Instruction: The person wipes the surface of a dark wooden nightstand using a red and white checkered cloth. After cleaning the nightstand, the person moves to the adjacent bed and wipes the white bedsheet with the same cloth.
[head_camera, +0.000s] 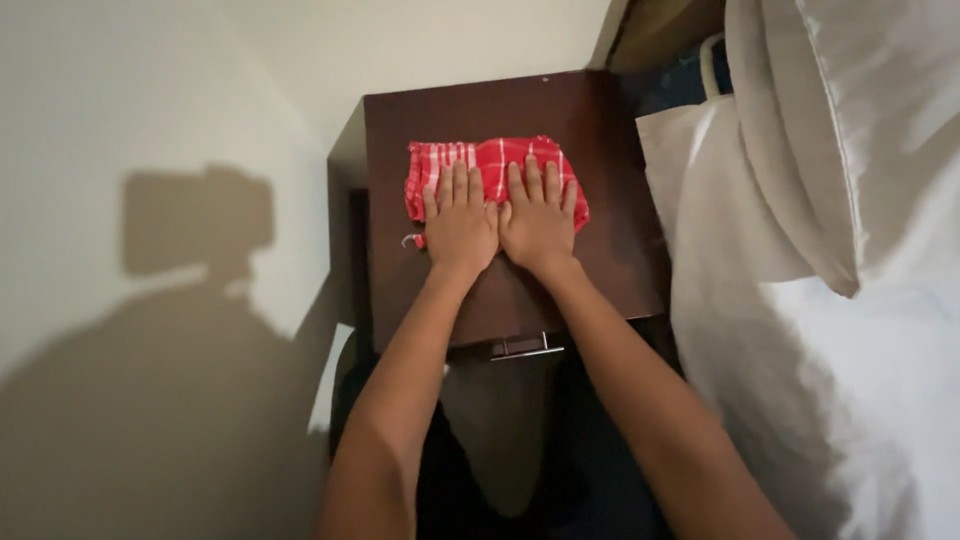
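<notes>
A red and white checked cloth (490, 158) lies bunched on top of a dark brown bedside cabinet (600, 240). My left hand (458, 222) rests flat on the cloth's left part, fingers together and stretched out. Beside it, thumbs touching, my right hand (537, 220) presses flat on the cloth's right part. Neither hand grips anything. The near edge of the cloth is hidden under my palms.
A metal drawer handle (527, 348) sticks out at the cabinet's front edge. A bed with white bedding (800, 380) and a white pillow (850, 120) fills the right side. A pale wall (150, 150) stands to the left, with my shadow on it.
</notes>
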